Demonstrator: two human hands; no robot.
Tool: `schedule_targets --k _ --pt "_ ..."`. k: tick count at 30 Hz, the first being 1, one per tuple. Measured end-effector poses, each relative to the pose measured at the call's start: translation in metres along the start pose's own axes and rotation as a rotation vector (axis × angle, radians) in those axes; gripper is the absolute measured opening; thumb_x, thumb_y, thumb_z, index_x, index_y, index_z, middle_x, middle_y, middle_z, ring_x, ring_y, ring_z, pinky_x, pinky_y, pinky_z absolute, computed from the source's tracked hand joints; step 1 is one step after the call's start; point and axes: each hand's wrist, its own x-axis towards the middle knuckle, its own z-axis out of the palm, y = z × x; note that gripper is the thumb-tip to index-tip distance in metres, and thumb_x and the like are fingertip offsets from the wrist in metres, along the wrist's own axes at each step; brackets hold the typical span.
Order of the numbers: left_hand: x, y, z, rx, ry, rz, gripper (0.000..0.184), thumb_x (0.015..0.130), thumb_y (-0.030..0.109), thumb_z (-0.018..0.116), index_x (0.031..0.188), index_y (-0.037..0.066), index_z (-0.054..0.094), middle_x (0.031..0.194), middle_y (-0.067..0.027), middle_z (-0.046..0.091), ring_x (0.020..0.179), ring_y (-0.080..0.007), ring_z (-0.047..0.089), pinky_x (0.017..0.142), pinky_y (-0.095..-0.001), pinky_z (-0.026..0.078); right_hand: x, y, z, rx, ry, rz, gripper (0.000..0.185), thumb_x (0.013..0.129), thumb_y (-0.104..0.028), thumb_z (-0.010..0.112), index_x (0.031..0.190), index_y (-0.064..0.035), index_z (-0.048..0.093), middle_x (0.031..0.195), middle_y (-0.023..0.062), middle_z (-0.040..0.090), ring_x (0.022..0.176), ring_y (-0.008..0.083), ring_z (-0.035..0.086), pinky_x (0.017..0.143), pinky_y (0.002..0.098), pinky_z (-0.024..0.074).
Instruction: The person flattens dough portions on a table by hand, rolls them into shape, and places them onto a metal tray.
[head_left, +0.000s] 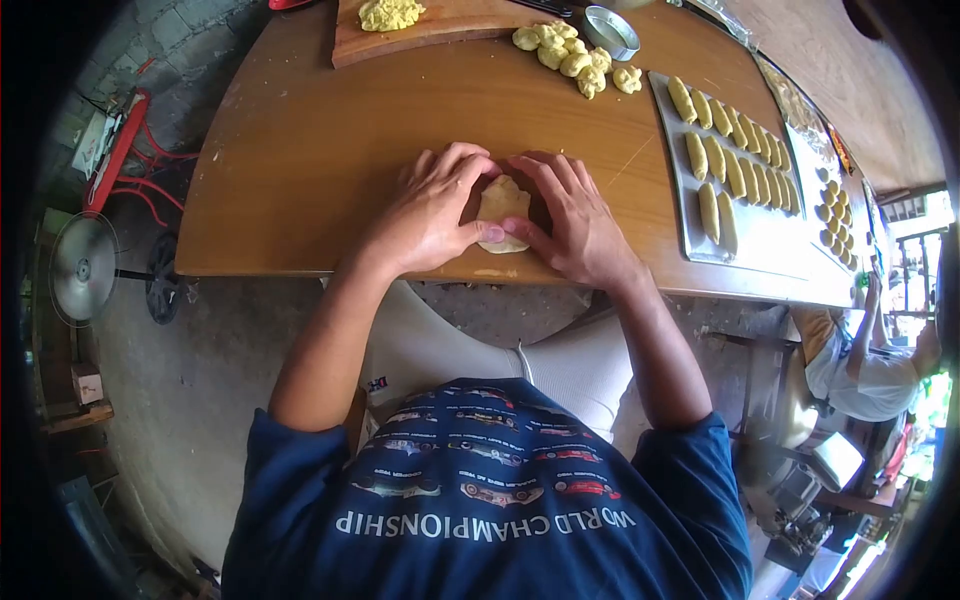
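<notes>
Mid-frame, I see my left hand [428,212] and right hand [580,220], fingers apart, touching one dough piece [505,202]; the shirt [480,565] below reads "WORLD CHAMPIONSHIP".

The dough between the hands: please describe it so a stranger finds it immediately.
Find the brown table and its near edge. There, between the left hand and right hand, lies the dough: a single flat piece, unlike the plump rolls on the tray.

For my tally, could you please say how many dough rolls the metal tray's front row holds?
2, on the metal tray: one dough roll near its left edge, another dough roll beside that one.
</notes>
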Motion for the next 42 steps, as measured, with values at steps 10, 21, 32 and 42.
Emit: schedule_targets --k 10,21,32,42 --pt "0.001 -0.003 -0.002 -0.019 -0.01 -0.009 0.065 0.096 0.037 0.088 0.148 0.009 0.06 0.162 -0.012 0.052 0.155 -0.0394 0.047 0.129 -0.0518 0.039 0.003 0.006 -0.001 0.128 0.038 0.053 0.075 0.098 -0.037 0.086 0.16 -0.0068 0.055 0.154 0.019 0.058 0.142 0.0425 0.055 0.123 0.0531 0.0464" --pt "0.008 -0.001 0.005 0.007 0.092 -0.022 0.05 0.1 0.027 0.085 0.141 0.009 0.064 0.152 -0.0124 0.058 0.147 -0.038 0.055 0.126 -0.0506 0.042 0.016 0.006 -0.003 0.018 -0.005 0.082 0.081 0.098 -0.039 0.085 0.163 -0.0045 0.05 0.157 0.022 0.055 0.145 0.0444 0.052 0.125 0.0537 0.044" --pt "0.015 -0.014 0.003 0.006 0.086 -0.025 0.05 0.101 0.029 0.084 0.141 0.009 0.062 0.155 -0.0123 0.057 0.15 -0.0371 0.054 0.127 -0.0493 0.043 0.02 0.021 0.009 0.005 0.03 0.081 0.087 0.096 -0.044 0.087 0.165 -0.0046 0.051 0.162 0.024 0.054 0.155 0.0421 0.048 0.131 0.052 0.0384" --pt "0.027 -0.013 0.004 0.006 0.028 -0.079 0.05 0.101 0.032 0.084 0.141 0.011 0.064 0.157 -0.0115 0.056 0.153 -0.0364 0.05 0.129 -0.0509 0.041 0.024 0.026 0.012 0.062 0.032 0.107 0.086 0.096 -0.043 0.086 0.164 -0.0038 0.049 0.159 0.0235 0.055 0.153 0.0439 0.05 0.131 0.0536 0.0374"
